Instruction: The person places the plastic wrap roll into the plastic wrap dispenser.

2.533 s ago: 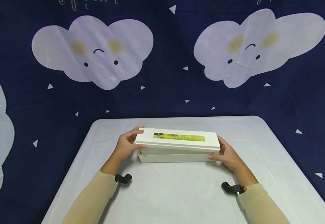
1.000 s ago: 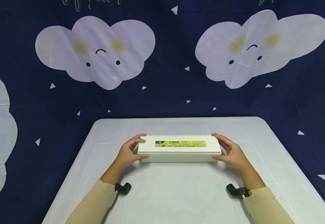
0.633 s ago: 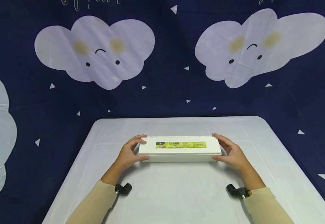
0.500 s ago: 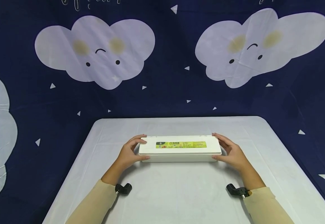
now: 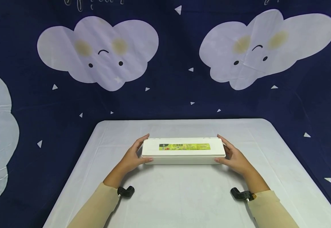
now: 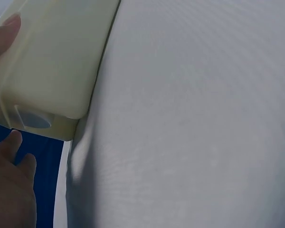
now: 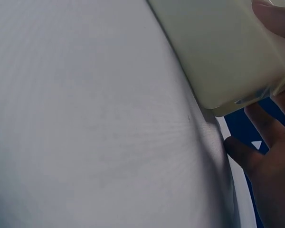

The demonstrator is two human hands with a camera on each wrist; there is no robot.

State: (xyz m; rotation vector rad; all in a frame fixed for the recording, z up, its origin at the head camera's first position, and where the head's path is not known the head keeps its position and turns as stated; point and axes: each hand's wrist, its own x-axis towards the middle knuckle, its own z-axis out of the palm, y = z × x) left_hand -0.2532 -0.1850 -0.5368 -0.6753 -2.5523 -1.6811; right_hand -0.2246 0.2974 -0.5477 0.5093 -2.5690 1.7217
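A long white cling film box [image 5: 184, 161] with a yellow-green label lies crosswise on the table. Its white lid [image 5: 182, 153] sits flat on top. At the left end my left hand [image 5: 131, 157] holds the box, thumb on the front face and fingers round to the back corner. My right hand [image 5: 235, 160] does the same at the right end, its thumb on the front near the lid edge. In the left wrist view the box's end [image 6: 38, 118] shows a rounded cutout, with some left fingers apart from it. The right wrist view shows the other end; some right fingers stand clear of it.
A white cloth covers the table [image 5: 182, 196], whose far edge runs behind the box. Beyond it hangs a dark blue backdrop [image 5: 177, 95] with pale clouds and small triangles. A black wrist camera [image 5: 126, 192] is worn on each wrist.
The lid was raised and tilted at first; it has come down flat onto the box. My left fingers have since shifted from the lid's top toward the back corner.
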